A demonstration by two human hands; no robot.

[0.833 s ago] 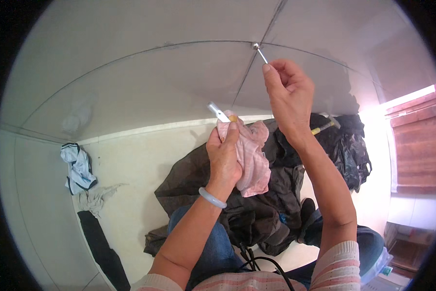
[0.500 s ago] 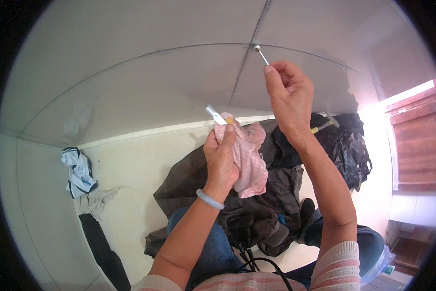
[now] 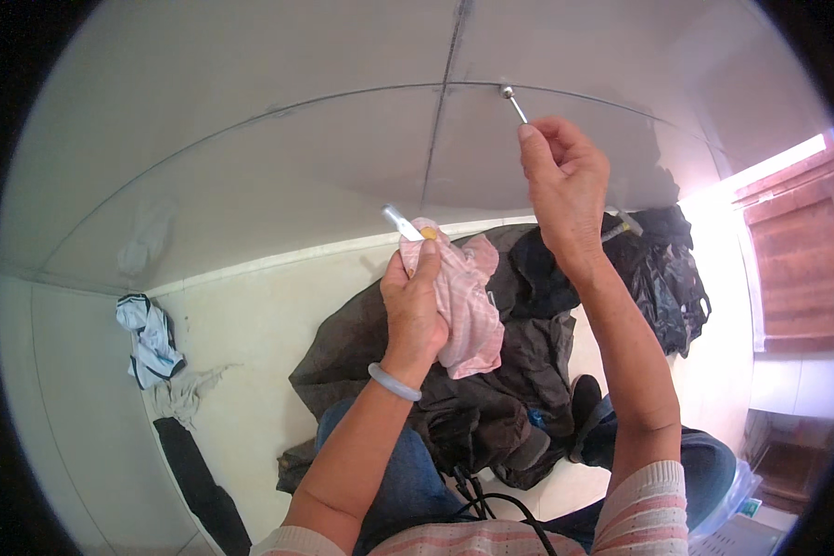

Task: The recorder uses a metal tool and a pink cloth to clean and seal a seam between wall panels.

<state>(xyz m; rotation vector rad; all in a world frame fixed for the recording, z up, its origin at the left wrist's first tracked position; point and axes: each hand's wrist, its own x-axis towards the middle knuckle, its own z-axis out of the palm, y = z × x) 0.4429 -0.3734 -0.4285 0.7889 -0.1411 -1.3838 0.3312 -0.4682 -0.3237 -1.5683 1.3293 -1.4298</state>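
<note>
Rightward along the seam (image 3: 389,89) the ball tool (image 3: 513,102) has been shifted, from the seam cross (image 3: 445,84) to just right of it. Its rod is pinched in the fingertips of the right hand (image 3: 567,181); below the cross, a pink cloth (image 3: 468,320) and a white tube (image 3: 401,223) are gripped together in the closed left hand (image 3: 411,301). Dark smudges are seen left of the cross — that stretch seems worked already; how much is left beyond the ball cannot be told.
</note>
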